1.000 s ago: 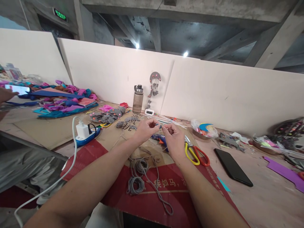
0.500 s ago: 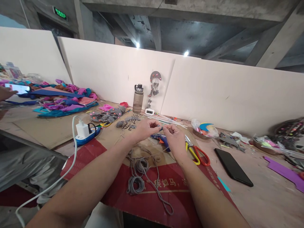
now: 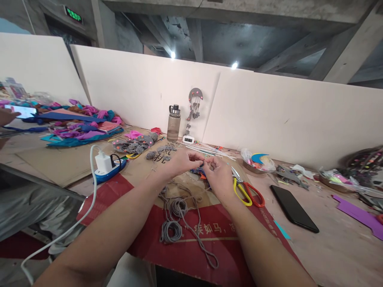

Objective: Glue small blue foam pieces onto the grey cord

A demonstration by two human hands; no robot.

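My left hand (image 3: 185, 162) and my right hand (image 3: 216, 172) meet above the cardboard, fingertips pinched together almost touching. What they pinch is too small to make out. Just beneath lies a dark blue and orange piece (image 3: 198, 170), partly covered by my right hand. Scissors (image 3: 239, 179) with one yellow and one red handle rest beside my right wrist. Coiled grey cord (image 3: 171, 231) is spread between my forearms, its loose loops trailing over the red part of the cardboard (image 3: 143, 239).
A water bottle (image 3: 174, 124) and small white clock (image 3: 188, 139) stand at the back by a hanging grey ornament (image 3: 196, 95). A black phone (image 3: 295, 208) lies right. At left are a blue power strip (image 3: 109, 172), a white cable, coloured cloth (image 3: 80, 127) and another person's hand (image 3: 8, 117).
Both hands stay nearly in place, with small finger movements. The dark blue piece beneath them shows less of itself now. The view has shifted very slightly.
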